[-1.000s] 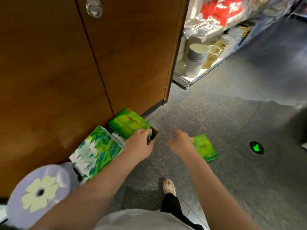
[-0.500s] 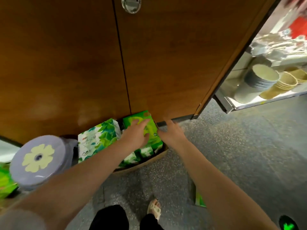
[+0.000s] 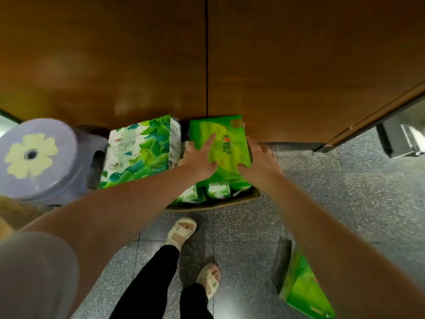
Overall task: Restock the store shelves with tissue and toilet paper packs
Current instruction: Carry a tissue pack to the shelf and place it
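Bracketing the bright green tissue pack (image 3: 220, 139) at the cardboard box's (image 3: 230, 202) top, left hand (image 3: 198, 159) lies spread on its face, right hand (image 3: 259, 157) curls around its edge — likely to lift it.

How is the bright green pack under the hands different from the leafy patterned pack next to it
The bright green pack is plain lime with a small red logo; the leaf-print pack is white with green and teal leaves. The left hand and right hand are on the bright green pack; nothing touches the leaf-print pack. The bright green pack lies atop other packs in a cardboard box. Both sit against the wooden cabinet.
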